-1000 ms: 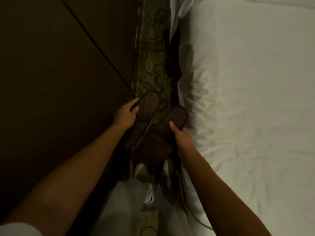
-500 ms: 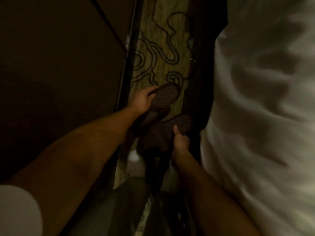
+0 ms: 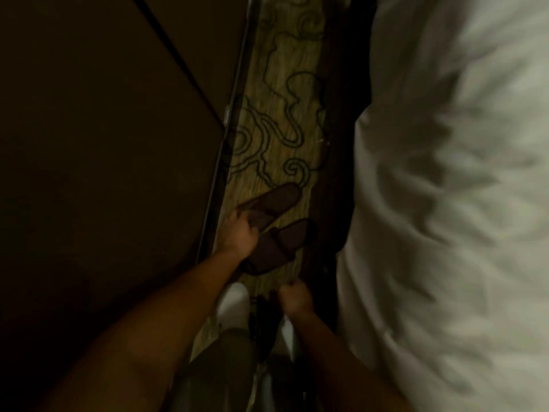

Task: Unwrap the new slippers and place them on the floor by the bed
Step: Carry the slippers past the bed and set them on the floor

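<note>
- While the dim, blurred view shows no readable brand, label or writing, two dark brown slippers lie on the patterned carpet (image 3: 279,93) in the narrow strip beside the bed (image 3: 445,203).
- The far slipper (image 3: 274,200) and the near slipper (image 3: 279,245) are open-backed, with a broad band over the front, angled the same way and just beside each other.
- The left hand (image 3: 239,233) rests on the far slipper's band end, fingers curled onto it; whether they pinch it I cannot tell.
- The right hand (image 3: 295,298) is apart from both slippers, fingers curled into a loose fist near the bed's dark base (image 3: 338,144).
- White bedding covers the bed.
</note>
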